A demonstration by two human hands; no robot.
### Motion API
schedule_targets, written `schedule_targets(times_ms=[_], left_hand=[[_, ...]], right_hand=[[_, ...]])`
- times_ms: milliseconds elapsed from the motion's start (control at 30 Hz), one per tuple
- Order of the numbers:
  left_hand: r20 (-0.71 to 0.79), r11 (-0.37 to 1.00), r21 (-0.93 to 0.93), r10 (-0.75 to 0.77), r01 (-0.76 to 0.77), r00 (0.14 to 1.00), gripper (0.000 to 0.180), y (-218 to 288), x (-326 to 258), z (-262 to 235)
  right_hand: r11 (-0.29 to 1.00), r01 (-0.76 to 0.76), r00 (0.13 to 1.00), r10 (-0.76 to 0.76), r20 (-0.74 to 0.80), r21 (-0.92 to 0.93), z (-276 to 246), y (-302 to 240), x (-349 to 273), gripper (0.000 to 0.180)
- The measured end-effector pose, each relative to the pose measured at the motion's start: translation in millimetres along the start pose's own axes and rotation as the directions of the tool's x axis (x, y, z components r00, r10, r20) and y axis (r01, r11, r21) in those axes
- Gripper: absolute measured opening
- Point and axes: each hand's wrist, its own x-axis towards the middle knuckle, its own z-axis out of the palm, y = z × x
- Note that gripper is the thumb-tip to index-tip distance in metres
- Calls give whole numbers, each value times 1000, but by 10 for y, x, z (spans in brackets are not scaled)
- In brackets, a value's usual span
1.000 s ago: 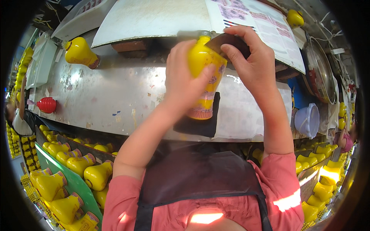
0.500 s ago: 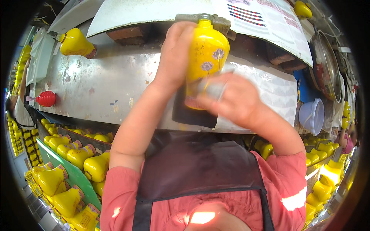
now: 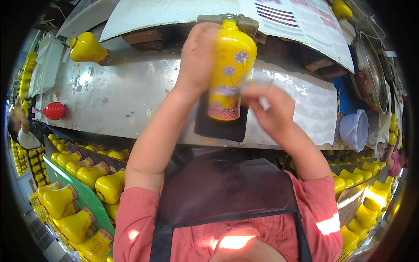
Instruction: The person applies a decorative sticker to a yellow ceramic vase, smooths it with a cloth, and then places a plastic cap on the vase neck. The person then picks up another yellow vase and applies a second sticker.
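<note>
A glossy yellow bottle (image 3: 232,56) with purple lotus flowers and a patterned pink band at its base lies neck away from me. Its neck rests by a grey padded support (image 3: 248,26), and a black cloth (image 3: 218,129) lies under its base. My left hand (image 3: 198,56) is wrapped round the bottle's left side, its fingers partly hidden. My right hand (image 3: 273,107), smeared by motion, is closed beside the bottle's lower right, fingertips close to the flowers. A small pale piece shows in it, too blurred to name.
Wet transfer sheets (image 3: 292,105) lie right of the bottle, near a lilac bucket (image 3: 354,130). Another yellow bottle (image 3: 89,49) and a red ribbed squeeze bulb (image 3: 53,111) are on the metal table (image 3: 131,87). Racks of yellow bottles (image 3: 72,225) flank me. A person (image 3: 26,126) is at far left.
My right hand has moved right, off the bottle's front, uncovering its lower flowers and base band. The bottle has turned slightly; its printed column no longer shows clearly. My left hand stays on it.
</note>
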Motion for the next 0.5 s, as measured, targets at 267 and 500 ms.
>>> schedule_targets(times_ms=[267,500], left_hand=[[31,810,480,369,-337,929,34,-24,-119,-6],[110,870,413,244,-268,964,41,-101,-124,-83]], right_hand=[[981,58,983,-88,-159,-185,55,-15,-122,22],[883,-363,820,455,-347,299,237,295,72,24]])
